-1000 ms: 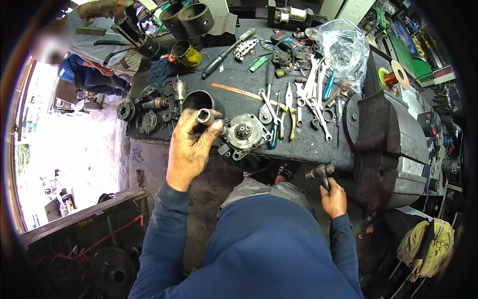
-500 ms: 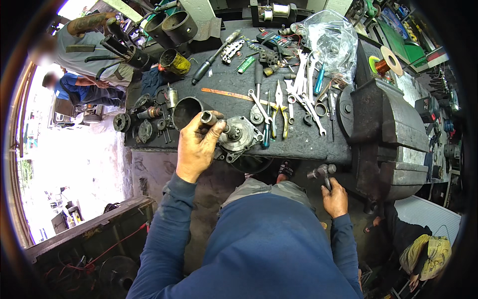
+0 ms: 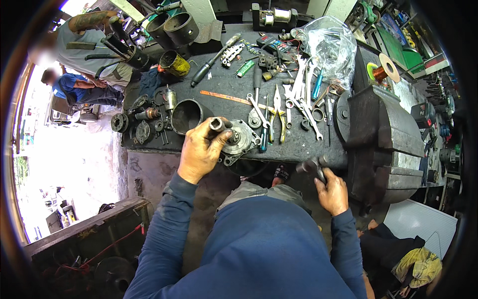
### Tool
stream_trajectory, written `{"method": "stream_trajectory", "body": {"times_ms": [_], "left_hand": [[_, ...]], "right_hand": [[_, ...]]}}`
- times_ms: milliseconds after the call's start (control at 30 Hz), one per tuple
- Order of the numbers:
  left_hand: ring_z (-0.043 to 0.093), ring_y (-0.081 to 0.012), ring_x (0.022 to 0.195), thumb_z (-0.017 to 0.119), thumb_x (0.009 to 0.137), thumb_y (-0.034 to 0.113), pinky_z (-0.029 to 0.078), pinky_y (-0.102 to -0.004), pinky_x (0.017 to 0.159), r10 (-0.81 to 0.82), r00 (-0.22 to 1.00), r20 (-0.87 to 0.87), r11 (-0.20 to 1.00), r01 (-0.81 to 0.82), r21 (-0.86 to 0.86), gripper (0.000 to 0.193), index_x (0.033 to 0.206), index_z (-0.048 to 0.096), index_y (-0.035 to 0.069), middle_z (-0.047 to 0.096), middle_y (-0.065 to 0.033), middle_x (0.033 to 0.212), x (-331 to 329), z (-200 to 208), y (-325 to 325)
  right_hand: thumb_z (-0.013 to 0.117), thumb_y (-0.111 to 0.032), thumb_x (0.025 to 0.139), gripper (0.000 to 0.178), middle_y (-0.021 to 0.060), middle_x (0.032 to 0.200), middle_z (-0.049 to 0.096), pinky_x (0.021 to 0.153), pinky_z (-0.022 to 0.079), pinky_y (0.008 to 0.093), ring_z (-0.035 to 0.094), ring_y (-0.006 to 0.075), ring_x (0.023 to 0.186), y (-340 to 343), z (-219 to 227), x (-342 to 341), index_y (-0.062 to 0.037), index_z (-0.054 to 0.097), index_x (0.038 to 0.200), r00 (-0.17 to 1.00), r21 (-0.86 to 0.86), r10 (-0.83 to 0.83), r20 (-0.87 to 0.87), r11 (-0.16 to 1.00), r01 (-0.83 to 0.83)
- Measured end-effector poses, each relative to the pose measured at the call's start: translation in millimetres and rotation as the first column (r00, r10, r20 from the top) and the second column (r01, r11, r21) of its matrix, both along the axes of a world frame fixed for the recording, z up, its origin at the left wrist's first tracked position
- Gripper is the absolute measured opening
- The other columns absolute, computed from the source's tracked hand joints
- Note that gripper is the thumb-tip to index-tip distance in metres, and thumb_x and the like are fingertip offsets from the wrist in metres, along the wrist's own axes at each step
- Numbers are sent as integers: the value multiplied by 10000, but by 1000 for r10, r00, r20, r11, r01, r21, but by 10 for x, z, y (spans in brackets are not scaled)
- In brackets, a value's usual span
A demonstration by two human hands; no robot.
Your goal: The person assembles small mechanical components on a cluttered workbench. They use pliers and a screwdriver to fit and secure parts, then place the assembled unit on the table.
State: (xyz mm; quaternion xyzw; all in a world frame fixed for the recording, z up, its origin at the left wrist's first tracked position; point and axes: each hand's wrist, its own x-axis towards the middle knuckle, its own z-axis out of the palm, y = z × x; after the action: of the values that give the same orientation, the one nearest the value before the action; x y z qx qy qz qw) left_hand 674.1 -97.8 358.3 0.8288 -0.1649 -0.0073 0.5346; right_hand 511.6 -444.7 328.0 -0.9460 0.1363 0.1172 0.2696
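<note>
My left hand (image 3: pixel 198 152) is closed around a metal socket (image 3: pixel 217 124), its hollow end facing up. The socket stands over the middle of a round cast-metal housing (image 3: pixel 240 144) at the bench's front edge; whether it touches is hidden by my fingers. On the right, my right hand (image 3: pixel 332 193) grips a hammer (image 3: pixel 312 165) by its handle, the head slightly blurred and raised in front of the bench edge. Just right of the housing lie a screwdriver (image 3: pixel 264 138) and pliers (image 3: pixel 277 112).
Spanners (image 3: pixel 303 102), a ratchet-like tool (image 3: pixel 254 117) and an orange strip (image 3: pixel 226 96) lie on the dark bench (image 3: pixel 308 148). A hollow cylinder (image 3: pixel 186 117) and motor parts stand left. A large vise (image 3: pixel 383 139) bounds the right. Two people are at far left; another person is at lower right.
My right hand has raised the hammer and brought it slightly left. My left hand has shifted a little to the right with the socket, over the housing.
</note>
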Motion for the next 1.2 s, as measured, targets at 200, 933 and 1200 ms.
{"method": "stream_trajectory", "body": {"times_ms": [200, 933, 1200], "left_hand": [[747, -373, 874, 778, 964, 126, 581, -398, 786, -9, 996, 84, 998, 3, 67, 199, 1105, 717, 0, 757, -182, 974, 9, 10, 16], [767, -185, 893, 737, 1028, 130, 610, -345, 796, 58, 998, 22, 941, -48, -336, 181, 1136, 704, -12, 774, -99, 937, 109, 453, 149], [655, -97, 835, 723, 1061, 180, 557, -284, 789, 83, 992, -95, 876, -118, -468, 173, 1070, 711, 8, 725, -24, 924, 646, 569, -186]], "right_hand": [[722, -143, 891, 250, 150, 893, 717, 707, 554, 518, 709, 403, 814, 556, 1070, 982, -91, 627, 1116, 826, -177, 382, 415, 924, -339], [675, -90, 892, 233, 204, 832, 695, 688, 547, 514, 696, 428, 759, 795, 1426, 1331, -50, 652, 1120, 784, -201, 339, 520, 940, -274], [710, -117, 921, 193, 294, 884, 687, 732, 542, 498, 700, 484, 849, -65, 153, 239, 20, 635, 1034, 989, 123, -90, 120, 989, 75]]}}
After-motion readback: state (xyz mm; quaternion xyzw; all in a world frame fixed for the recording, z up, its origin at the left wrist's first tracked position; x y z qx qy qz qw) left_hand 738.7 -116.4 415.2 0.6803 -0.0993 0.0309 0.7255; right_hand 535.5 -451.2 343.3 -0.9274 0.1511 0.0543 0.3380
